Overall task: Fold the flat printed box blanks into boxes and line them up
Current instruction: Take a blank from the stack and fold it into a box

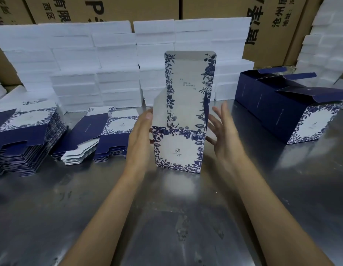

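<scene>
At frame centre, a blue-and-white floral printed cardboard box (pixel 178 148) stands erected on the steel table (pixel 166 217), lid flap upright. It is steadied by the left hand (pixel 141 131) with straight fingers; the right hand (pixel 222 131) is spread, just beside it. Next, judged: transfer to the row of finished navy boxes (pixel 289 110) at right.

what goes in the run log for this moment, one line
step: box formed, lid up | box: upright on table | left hand: flat on box side | right hand: open, beside box | row: right | blanks: left
</scene>
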`<action>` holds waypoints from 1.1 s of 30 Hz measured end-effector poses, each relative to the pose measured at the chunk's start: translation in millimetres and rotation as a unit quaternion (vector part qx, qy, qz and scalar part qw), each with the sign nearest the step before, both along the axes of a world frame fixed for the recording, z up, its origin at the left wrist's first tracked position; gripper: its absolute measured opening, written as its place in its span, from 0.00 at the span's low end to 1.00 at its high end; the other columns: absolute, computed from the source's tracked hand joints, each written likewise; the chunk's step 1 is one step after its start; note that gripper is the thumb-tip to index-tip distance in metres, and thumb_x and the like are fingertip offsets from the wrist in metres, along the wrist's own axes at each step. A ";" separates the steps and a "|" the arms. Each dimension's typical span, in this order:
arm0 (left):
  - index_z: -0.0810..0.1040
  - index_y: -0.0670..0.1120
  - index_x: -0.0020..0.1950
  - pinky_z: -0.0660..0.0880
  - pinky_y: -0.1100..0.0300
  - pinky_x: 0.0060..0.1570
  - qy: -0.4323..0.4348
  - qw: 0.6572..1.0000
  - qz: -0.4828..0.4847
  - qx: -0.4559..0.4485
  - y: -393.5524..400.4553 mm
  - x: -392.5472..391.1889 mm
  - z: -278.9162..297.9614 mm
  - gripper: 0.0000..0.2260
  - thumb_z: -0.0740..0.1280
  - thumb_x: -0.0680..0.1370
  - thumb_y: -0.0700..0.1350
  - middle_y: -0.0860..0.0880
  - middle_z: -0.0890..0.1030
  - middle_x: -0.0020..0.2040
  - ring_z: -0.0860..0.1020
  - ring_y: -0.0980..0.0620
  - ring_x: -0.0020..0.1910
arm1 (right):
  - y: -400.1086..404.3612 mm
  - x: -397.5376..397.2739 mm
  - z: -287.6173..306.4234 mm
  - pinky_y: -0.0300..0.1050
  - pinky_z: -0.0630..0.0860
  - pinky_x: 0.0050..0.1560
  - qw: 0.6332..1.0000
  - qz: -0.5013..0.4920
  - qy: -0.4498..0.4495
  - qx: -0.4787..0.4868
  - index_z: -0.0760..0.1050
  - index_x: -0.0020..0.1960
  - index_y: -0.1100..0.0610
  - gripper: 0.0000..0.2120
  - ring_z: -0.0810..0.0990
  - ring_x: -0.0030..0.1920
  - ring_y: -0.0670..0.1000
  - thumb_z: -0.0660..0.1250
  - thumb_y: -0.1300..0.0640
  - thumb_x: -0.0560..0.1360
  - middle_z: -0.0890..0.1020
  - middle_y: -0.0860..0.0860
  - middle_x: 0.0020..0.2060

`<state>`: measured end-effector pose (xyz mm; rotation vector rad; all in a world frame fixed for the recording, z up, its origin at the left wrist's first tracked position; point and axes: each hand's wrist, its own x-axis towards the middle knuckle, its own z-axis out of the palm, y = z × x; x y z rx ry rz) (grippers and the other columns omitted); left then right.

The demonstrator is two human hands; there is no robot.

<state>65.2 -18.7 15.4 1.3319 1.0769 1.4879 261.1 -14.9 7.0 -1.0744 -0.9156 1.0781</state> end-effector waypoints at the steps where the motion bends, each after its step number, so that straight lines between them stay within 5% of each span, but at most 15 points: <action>1: 0.79 0.62 0.63 0.73 0.45 0.68 0.008 1.000 0.006 0.001 -1.4 0.1 0.7 0.16 0.59 0.80 0.60 0.58 0.83 0.60 0.80 0.56 0.59 | -1.2 -1.4 1.5 0.46 0.69 0.66 0.999 0.028 -0.002 0.020 0.71 0.68 0.37 0.37 0.72 0.71 0.41 0.66 0.22 0.63 0.75 0.39 0.70; 5: 0.81 0.59 0.61 0.74 0.53 0.65 0.018 0.999 -0.010 0.027 -10.4 3.9 5.5 0.10 0.62 0.83 0.52 0.57 0.82 0.61 0.79 0.57 0.62 | -1.9 -11.3 -5.4 0.36 0.71 0.63 0.991 0.079 -0.091 0.065 0.63 0.70 0.25 0.42 0.74 0.66 0.31 0.77 0.27 0.60 0.73 0.23 0.64; 8: 0.83 0.54 0.57 0.73 0.59 0.61 0.035 0.999 0.003 0.018 -12.9 3.5 9.2 0.10 0.63 0.83 0.48 0.55 0.82 0.59 0.79 0.57 0.59 | 5.8 -15.3 -10.5 0.48 0.78 0.63 0.994 0.064 -0.048 0.077 0.64 0.75 0.32 0.44 0.82 0.61 0.43 0.80 0.44 0.64 0.81 0.34 0.62; 12: 0.83 0.50 0.54 0.70 0.66 0.44 0.076 0.997 -0.005 0.013 -12.7 -2.0 15.8 0.07 0.65 0.82 0.42 0.44 0.78 0.47 0.74 0.55 0.41 | 9.8 -19.4 -13.8 0.44 0.82 0.45 0.995 0.058 0.011 0.082 0.67 0.75 0.38 0.40 0.87 0.48 0.49 0.71 0.55 0.65 0.87 0.47 0.53; 16: 0.79 0.52 0.53 0.66 0.71 0.28 0.192 0.981 -0.043 0.003 -3.5 -9.9 27.1 0.11 0.61 0.83 0.37 0.51 0.70 0.33 0.69 0.58 0.26 | 9.7 -17.7 -19.2 0.52 0.81 0.50 0.991 0.098 0.007 0.095 0.68 0.74 0.38 0.36 0.84 0.48 0.54 0.69 0.54 0.67 0.85 0.51 0.54; 19: 0.75 0.54 0.53 0.69 0.62 0.35 0.292 0.955 -0.055 -0.020 5.1 -11.2 35.5 0.11 0.59 0.82 0.38 0.59 0.70 0.26 0.73 0.59 0.24 | 11.1 -15.7 -19.7 0.43 0.79 0.44 0.991 0.095 -0.001 0.097 0.69 0.75 0.45 0.37 0.82 0.41 0.48 0.67 0.53 0.66 0.84 0.46 0.45; 22: 0.72 0.50 0.55 0.71 0.56 0.38 0.284 0.954 -0.062 -0.078 14.7 -15.5 45.8 0.05 0.66 0.80 0.46 0.57 0.74 0.24 0.73 0.54 0.22 | 12.1 -13.9 -18.7 0.32 0.73 0.32 0.995 0.064 -0.030 0.074 0.72 0.71 0.52 0.34 0.76 0.29 0.40 0.64 0.54 0.64 0.81 0.39 0.33; 25: 0.68 0.48 0.45 0.71 0.58 0.34 0.353 0.929 -0.037 -0.107 21.1 -18.2 49.7 0.17 0.67 0.78 0.60 0.53 0.75 0.25 0.73 0.54 0.21 | 13.2 -14.8 -19.4 0.41 0.73 0.37 0.993 0.100 0.003 0.057 0.71 0.59 0.47 0.23 0.77 0.33 0.46 0.66 0.53 0.64 0.80 0.40 0.35; 30: 0.62 0.46 0.38 0.70 0.59 0.30 0.403 0.906 -0.060 -0.113 29.6 -15.6 48.7 0.16 0.61 0.83 0.49 0.57 0.66 0.19 0.69 0.55 0.19 | 12.0 -14.8 -20.8 0.50 0.73 0.47 0.992 0.111 -0.004 0.066 0.72 0.67 0.49 0.28 0.78 0.44 0.51 0.66 0.51 0.66 0.80 0.45 0.47; 33: 0.68 0.45 0.37 0.71 0.63 0.26 0.449 0.885 -0.047 -0.111 37.1 -14.6 60.3 0.20 0.61 0.83 0.56 0.53 0.70 0.23 0.72 0.52 0.23 | 12.2 -15.0 -21.6 0.46 0.72 0.40 0.990 0.126 0.008 0.068 0.70 0.61 0.46 0.23 0.76 0.37 0.49 0.65 0.52 0.66 0.79 0.43 0.39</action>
